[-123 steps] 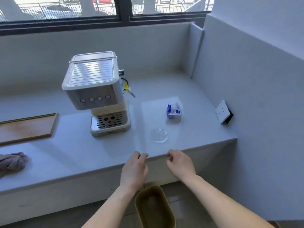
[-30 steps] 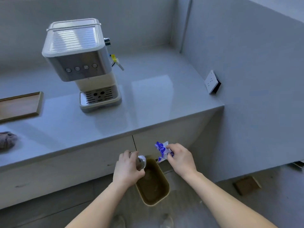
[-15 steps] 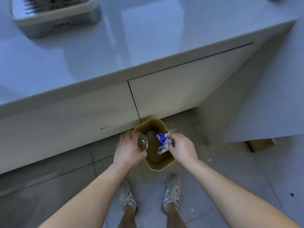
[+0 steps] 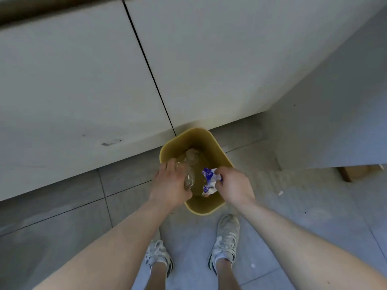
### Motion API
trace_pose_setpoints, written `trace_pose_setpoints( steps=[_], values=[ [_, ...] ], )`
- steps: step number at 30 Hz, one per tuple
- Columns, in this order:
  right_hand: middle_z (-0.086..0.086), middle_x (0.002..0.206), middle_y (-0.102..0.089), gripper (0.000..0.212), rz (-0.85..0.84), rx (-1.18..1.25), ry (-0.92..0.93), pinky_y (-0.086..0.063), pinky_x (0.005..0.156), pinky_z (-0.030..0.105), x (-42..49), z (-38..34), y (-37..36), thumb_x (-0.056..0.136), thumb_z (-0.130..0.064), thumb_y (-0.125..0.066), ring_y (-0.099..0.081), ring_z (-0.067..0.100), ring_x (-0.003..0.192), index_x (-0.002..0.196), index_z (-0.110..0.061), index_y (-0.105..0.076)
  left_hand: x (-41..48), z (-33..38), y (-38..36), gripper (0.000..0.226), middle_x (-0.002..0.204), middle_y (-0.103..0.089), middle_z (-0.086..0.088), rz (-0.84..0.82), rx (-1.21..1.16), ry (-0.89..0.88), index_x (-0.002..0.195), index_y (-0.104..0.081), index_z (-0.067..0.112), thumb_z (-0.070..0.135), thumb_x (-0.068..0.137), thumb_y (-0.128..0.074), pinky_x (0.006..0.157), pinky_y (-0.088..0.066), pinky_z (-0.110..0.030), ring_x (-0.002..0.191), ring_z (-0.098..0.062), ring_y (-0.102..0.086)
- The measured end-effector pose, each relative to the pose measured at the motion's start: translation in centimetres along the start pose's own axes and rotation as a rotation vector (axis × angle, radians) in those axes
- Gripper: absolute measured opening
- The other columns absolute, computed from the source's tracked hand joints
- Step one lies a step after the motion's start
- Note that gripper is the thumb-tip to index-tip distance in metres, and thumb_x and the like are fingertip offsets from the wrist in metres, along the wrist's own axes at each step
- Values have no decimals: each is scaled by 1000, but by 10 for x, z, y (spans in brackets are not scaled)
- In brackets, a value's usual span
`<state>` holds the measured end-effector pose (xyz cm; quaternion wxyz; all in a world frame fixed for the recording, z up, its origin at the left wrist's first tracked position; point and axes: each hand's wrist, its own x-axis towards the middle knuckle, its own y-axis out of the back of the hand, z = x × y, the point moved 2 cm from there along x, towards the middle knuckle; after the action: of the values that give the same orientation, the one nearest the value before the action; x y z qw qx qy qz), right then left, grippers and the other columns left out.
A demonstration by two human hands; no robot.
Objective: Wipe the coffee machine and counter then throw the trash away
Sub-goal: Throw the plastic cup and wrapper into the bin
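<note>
Grey tiled floor [image 4: 62, 222] below white cabinets [image 4: 73, 80] — yellow bin [image 4: 209, 141], left hand [image 4: 170, 186] fingers gripping clear lid [image 4: 188, 180], right hand [image 4: 234, 185] wrapper [image 4: 209, 181]

Bin [image 4: 217, 150]: yellow plastic, smooth, matt walls. Just behind the bin, cabinet doors [image 4: 83, 80]: off-white flat panels, smooth satin finish, a few dark scuffs low on the left one. Floor tiles [image 4: 62, 216] around the bin: grey, matt, faintly speckled. Over the bin, left hand [image 4: 170, 186] holds a clear glossy plastic lid [image 4: 189, 179], see-through with highlights. Right hand [image 4: 233, 185] holds a crumpled wrapper [image 4: 209, 181]: white and blue, creased, slight sheen, paper or film, can't tell. Sneakers [image 4: 227, 237] in front of the bin: whitish knit or mesh fabric, worn.
</note>
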<state>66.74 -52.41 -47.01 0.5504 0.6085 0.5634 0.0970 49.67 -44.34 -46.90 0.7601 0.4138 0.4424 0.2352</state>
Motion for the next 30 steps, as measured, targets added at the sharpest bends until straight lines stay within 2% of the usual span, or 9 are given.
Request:
trace_pose_setpoints(
  steps=[2,4,9,15,18,21,23,25,30],
  values=[
    [0,94,-63,20,-13,-7,-6,-39,59,23,11,2,-8,92,-15,-56,-54,19,76,107,-23,-65,15,2,-10,78,136,-41,-2,18,28,-31,133,-40,29,42,65,-76,100,-45,-42,125,-26,-41],
    [1,97,-63,22,-26,-24,-3,-40,63,26,19,4,-16,92,-13,-55,-53,20,77,110,-22,-64,27,2,-20,81,136,-39,-3,20,53,-51,135,-40,29,43,64,-76,99,-43,-42,125,-25,-40],
    [-2,95,-58,25,-16,-23,-10,-40,63,25,28,8,-28,93,-14,-56,-53,18,78,116,-24,-63,41,0,-37,80,137,-39,-4,12,70,-30,135,-42,28,43,66,-78,100,-42,-43,127,-26,-37],
    [-1,101,-63,24,-10,-30,-28,-45,60,25,34,22,-36,93,-16,-57,-58,18,81,114,-26,-63,48,-5,-46,81,145,-35,-6,-27,101,-7,142,-36,29,43,73,-76,107,-37,-46,134,-28,-33],
    [-2,106,-61,27,-29,-20,-23,-51,64,26,36,24,-38,90,-21,-63,-60,21,87,115,-28,-61,51,-5,-49,88,155,-22,-9,-69,106,8,146,-28,31,44,74,-76,111,-32,-50,142,-32,-23],
    [0,118,-56,39,-103,-4,-27,-49,69,26,38,24,-39,85,-25,-69,-61,24,98,123,-29,-58,54,-4,-47,94,161,-8,-9,-100,84,22,148,-20,32,43,75,-77,114,-30,-55,147,-36,-14],
    [1,118,-56,37,-92,3,-30,-45,64,22,40,25,-37,88,-23,-65,-59,22,92,124,-28,-58,54,-4,-44,91,161,-10,-11,-85,80,0,149,-20,30,41,77,-75,114,-31,-55,148,-36,-13],
    [1,112,-58,28,-65,8,-18,-45,62,24,41,25,-34,92,-22,-59,-57,21,86,119,-28,-59,53,-4,-41,86,160,-13,-12,-63,99,-37,149,-23,27,42,79,-72,114,-31,-54,147,-36,-14],
    [1,116,-59,33,-36,26,-14,-56,75,33,37,17,-18,95,-29,-54,-61,22,93,127,-27,-58,46,-7,-23,79,158,-17,-13,-24,122,-62,147,-25,27,45,83,-66,114,-30,-54,147,-36,-15]
  ],
)
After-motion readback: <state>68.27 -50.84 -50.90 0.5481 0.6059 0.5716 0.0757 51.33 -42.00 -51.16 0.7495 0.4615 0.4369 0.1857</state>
